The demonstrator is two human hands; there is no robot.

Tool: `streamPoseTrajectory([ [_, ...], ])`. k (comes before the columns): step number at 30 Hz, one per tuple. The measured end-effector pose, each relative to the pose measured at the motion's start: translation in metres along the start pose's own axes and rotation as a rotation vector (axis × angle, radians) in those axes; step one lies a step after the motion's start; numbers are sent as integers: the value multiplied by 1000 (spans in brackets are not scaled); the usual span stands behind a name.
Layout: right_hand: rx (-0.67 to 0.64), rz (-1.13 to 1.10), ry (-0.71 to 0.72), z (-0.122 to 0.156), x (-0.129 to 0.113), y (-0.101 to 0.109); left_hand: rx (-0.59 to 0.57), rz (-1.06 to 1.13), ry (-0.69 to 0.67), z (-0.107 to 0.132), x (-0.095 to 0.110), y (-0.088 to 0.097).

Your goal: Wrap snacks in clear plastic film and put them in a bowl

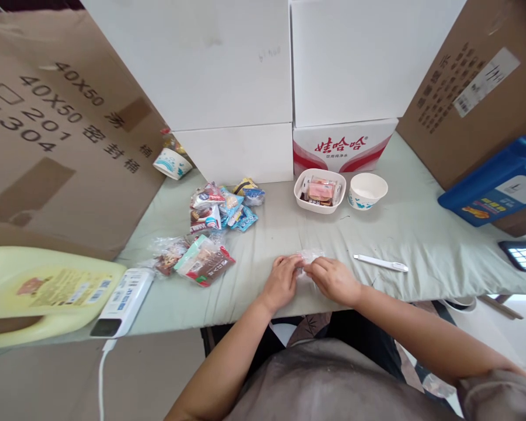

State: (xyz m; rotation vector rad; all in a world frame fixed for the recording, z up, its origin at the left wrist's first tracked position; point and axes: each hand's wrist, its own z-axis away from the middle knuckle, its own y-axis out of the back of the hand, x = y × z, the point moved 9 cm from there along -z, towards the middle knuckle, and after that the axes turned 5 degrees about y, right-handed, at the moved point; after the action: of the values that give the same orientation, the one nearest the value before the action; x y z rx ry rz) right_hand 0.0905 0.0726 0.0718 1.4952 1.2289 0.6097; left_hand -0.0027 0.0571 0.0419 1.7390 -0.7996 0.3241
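My left hand [281,282] and my right hand [333,279] meet at the table's near edge. Both pinch a small clear plastic packet [309,256] between their fingers. The packet's contents are too small to make out. To the left lies a pile of wrapped snacks [214,234]. Behind the hands stands a white square bowl [299,193] holding packets, with a white paper cup [367,190] beside it. A white pen [380,263] lies on the cloth just right of my right hand.
A pale green cloth [403,234] covers the table. Cardboard boxes [52,128] and white boxes [228,76] wall the back. A yellow jug [39,292] and a white power strip [120,304] lie at left. A blue box [495,184] and a lit phone [523,255] are at right.
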Motion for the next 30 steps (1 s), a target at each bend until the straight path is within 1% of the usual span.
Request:
streamPoseTrajectory([
  [3,-108,95,-211,-16,32,-11,46,-20,5,1,-4,1],
  [5,-175,133,-301,-22,47,-21,67,-35,15,2,-6,3],
  [8,-195,155,-338,-24,54,-33,69,-41,23,2,-4,4],
  [12,-189,161,-346,-21,54,-41,18,-87,25,0,0,0],
  [14,-177,162,-350,-20,55,-40,50,-131,70,-1,-3,0],
  [16,-150,168,-368,-20,61,-33,97,-164,123,-1,-7,2],
  [18,-107,185,-405,-19,71,-20,117,-168,135,-2,-8,2],
  [20,-52,205,-450,-16,79,-6,124,-155,120,-2,-7,2],
  [22,41,184,-424,-13,75,5,137,-138,107,-2,-6,3],
  [24,91,117,-273,-14,55,3,165,-96,101,-1,-6,7],
  [25,75,79,-179,-13,41,-5,197,-62,107,1,-8,12],
  [26,28,46,-100,-13,29,-16,245,-22,123,3,-11,18],
  [27,-42,23,-53,-11,20,-29,303,19,153,5,-16,25],
  [29,-155,-9,-45,-8,12,-49,421,93,235,12,-28,38],
  [30,-184,-22,-64,-8,12,-54,458,120,272,15,-33,42],
])
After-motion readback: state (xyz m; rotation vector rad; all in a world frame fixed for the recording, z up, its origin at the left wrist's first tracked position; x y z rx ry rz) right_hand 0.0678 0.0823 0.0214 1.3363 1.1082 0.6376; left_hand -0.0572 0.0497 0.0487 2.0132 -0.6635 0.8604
